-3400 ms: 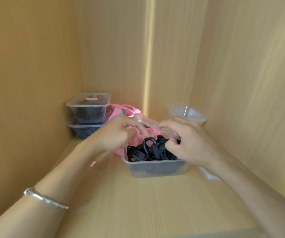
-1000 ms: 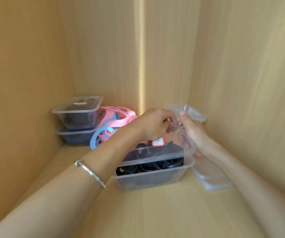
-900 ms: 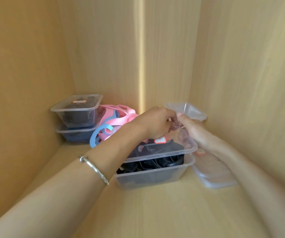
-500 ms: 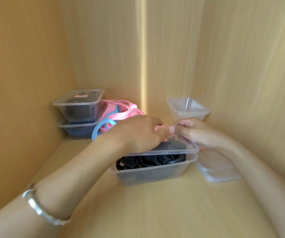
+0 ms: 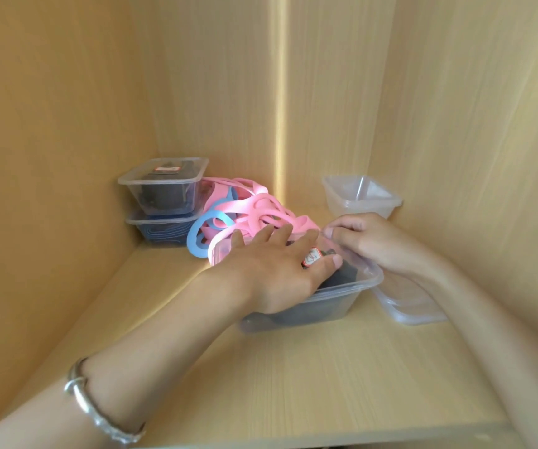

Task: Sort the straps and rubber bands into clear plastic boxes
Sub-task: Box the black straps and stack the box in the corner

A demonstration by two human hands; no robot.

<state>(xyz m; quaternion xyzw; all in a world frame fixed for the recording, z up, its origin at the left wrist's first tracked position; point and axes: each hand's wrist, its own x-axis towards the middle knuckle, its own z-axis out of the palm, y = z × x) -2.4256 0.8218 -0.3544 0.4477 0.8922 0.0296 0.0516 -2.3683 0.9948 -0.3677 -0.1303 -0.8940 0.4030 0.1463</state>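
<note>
A clear plastic box (image 5: 332, 304) full of black straps stands mid-shelf with a clear lid on it. My left hand (image 5: 277, 270) lies flat on the lid, fingers straight, pressing down. My right hand (image 5: 368, 241) is at the lid's far right corner, its fingers curled and pinching the lid's edge. Behind the box is a heap of pink straps (image 5: 254, 212) with a blue rubber band (image 5: 201, 236) at its left side.
Two lidded clear boxes (image 5: 164, 202) are stacked at the back left, holding dark and blue items. An open clear box (image 5: 361, 197) stands at the back right. Loose clear lids (image 5: 413, 306) lie by the right wall. Wooden walls close in on three sides.
The lid has come down onto the box of black straps. My left hand has spread flat on top of it, and my right hand has stayed at the far corner.
</note>
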